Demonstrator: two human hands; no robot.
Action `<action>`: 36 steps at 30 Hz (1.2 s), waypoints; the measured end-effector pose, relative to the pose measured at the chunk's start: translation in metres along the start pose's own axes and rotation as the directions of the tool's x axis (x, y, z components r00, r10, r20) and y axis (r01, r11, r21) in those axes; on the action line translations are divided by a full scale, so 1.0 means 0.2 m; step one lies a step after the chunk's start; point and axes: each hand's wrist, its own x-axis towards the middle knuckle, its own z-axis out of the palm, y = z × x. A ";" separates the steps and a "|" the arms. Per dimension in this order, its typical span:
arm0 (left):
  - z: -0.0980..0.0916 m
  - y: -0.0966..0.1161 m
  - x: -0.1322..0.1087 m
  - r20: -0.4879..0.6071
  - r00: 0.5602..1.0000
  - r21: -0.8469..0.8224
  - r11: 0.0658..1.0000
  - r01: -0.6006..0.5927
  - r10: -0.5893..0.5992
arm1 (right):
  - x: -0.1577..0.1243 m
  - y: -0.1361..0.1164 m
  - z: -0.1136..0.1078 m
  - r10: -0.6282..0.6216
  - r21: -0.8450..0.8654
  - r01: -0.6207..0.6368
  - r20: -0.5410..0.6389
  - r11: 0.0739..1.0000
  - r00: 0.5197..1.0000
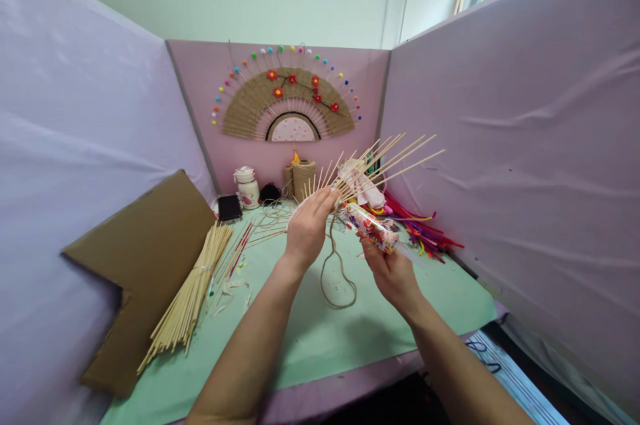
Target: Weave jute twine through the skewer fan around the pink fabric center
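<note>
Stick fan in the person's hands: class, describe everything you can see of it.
The stick fan is a spray of thin, pale wooden skewers splaying up and rightward from a red-patterned base, above the green table. The right hand grips the base from below; the left hand pinches the sticks near it. A loop of twine hangs from it.

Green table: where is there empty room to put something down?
The near middle of the green table is bare, between the bamboo stick bundle and the twine loop. The near right corner, below the pipe cleaners, is bare too. The back is crowded: twine spool, jug, loose sticks.
</note>
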 end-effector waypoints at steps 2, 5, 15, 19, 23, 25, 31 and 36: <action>0.00 0.00 0.00 -0.003 1.000 0.011 1.000 -0.001 0.001 | 0.00 0.00 0.00 -0.014 -0.022 0.014 -0.003 1.000 1.000; 0.00 0.00 0.00 0.001 1.000 0.023 1.000 -0.007 0.007 | 0.01 -0.01 0.00 -0.016 -0.023 0.016 -0.008 1.000 1.000; 0.00 0.01 0.00 0.008 1.000 0.031 1.000 -0.004 0.004 | 0.00 -0.01 0.00 -0.013 -0.054 0.011 -0.021 0.998 1.000; 0.01 0.01 0.00 0.010 1.000 0.028 1.000 -0.008 0.008 | 0.00 -0.01 0.00 -0.001 -0.043 0.000 -0.028 0.999 1.000; 0.02 0.00 -0.01 0.014 1.000 0.015 1.000 -0.004 0.004 | 0.00 -0.01 0.00 0.035 -0.018 -0.036 -0.013 0.999 0.999; 0.02 0.00 -0.01 0.017 1.000 0.009 1.000 0.000 0.000 | -0.01 0.00 -0.01 0.048 -0.007 -0.048 -0.005 0.999 0.999; 0.01 0.02 -0.01 0.010 1.000 0.001 1.000 -0.003 0.003 | -0.01 0.00 -0.01 0.071 0.033 -0.071 -0.008 0.997 0.997; 0.02 0.01 -0.01 0.023 1.000 -0.040 0.999 0.005 -0.004 | -0.02 0.02 -0.01 0.167 0.154 -0.169 0.025 0.973 0.986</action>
